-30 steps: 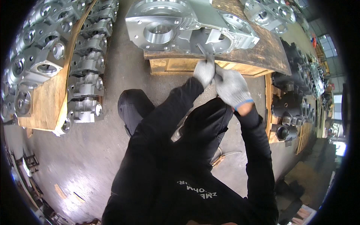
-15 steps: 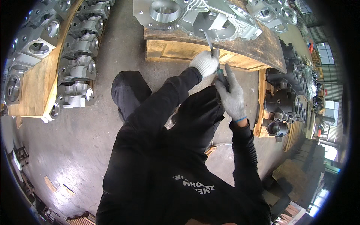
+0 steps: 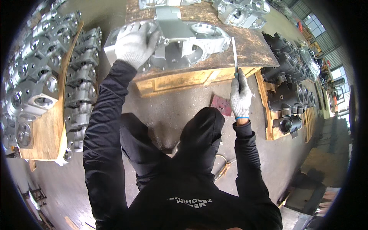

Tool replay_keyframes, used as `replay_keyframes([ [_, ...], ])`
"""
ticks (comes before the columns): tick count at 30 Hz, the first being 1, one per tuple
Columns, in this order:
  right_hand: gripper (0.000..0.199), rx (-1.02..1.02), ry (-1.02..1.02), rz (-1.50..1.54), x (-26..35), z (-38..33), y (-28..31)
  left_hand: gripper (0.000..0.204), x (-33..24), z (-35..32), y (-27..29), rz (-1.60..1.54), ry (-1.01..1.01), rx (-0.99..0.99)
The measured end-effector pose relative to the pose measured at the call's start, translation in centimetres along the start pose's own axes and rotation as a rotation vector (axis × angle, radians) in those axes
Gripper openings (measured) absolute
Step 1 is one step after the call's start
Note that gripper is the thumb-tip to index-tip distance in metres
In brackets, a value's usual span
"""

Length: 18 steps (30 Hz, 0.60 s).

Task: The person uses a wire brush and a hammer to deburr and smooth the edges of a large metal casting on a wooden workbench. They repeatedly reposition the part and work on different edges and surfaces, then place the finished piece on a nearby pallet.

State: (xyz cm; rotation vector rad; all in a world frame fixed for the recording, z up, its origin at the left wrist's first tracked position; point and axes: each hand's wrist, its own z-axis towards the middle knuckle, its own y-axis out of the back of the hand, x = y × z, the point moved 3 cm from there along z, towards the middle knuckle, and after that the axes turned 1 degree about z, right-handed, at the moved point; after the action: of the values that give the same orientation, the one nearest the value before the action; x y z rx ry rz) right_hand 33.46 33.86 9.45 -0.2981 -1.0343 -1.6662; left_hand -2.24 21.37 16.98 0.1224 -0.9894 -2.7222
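The big grey metal casting [image 3: 180, 46] lies flat on the wooden pallet [image 3: 253, 50], directly under the fingers of the left hand [image 3: 132, 46], which are spread over its near-left corner and press on it. Judging from this, the step in hand is steadying or turning the casting; the next move would call for a firm hold there and a tool brought in from the right. The right hand [image 3: 240, 96] hangs at the pallet's front edge, well right of those fingers, its fingers curled around the handle of a slim file [image 3: 234, 53] that points up over the wood, not touching the casting. Left of the left fingers, rows of smaller silver castings [image 3: 42, 76] fill another pallet; right of the right fingers stand dark castings [image 3: 287, 99]. Below, the concrete floor [image 3: 180, 107] carries a small red pad [image 3: 221, 104].
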Motion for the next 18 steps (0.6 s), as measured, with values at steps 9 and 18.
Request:
replay_keyframes([
  [9, 0.032, 0.318, 0.01, -0.223, 1.4, 10.0, -2.5, 0.036, 1.5, -0.9, -2.3, 0.096, 0.111, 0.15],
  [18, 0.037, 0.647, 0.154, -0.312, 5.2, 14.3, -0.3, 0.029, 0.7, -1.5, -1.5, -0.059, 0.083, 0.039],
])
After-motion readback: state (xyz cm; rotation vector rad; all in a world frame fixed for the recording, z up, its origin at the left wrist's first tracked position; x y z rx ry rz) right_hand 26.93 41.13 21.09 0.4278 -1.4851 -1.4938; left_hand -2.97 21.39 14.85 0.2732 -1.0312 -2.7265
